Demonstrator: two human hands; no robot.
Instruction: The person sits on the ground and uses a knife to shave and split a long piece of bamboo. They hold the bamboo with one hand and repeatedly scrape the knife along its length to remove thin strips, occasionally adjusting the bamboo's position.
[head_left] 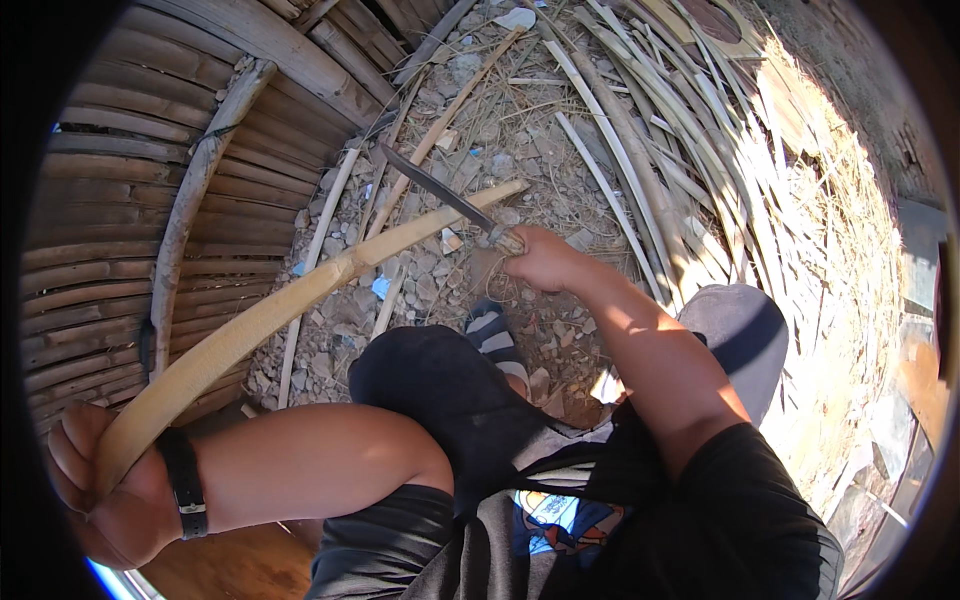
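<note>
My left hand (pixel 105 480), at the lower left, is wrapped round the near end of a long pale bamboo strip (pixel 260 325). The strip slants up and away to the right, with a node partway along it. My right hand (pixel 545 260) grips the handle of a long, dark-bladed knife (pixel 435 187) near the middle of the view. Its blade points up and left, crossing the strip near the strip's far end. Whether blade and strip touch, I cannot tell.
A wall of bamboo slats (pixel 110 240) with a post stands at the left. Rubble and stones (pixel 420 290) cover the ground, with loose strips lying on them. A large pile of split bamboo (pixel 700 170) lies at the right, partly in bright sun. My sandalled foot (pixel 495 340) rests between my knees.
</note>
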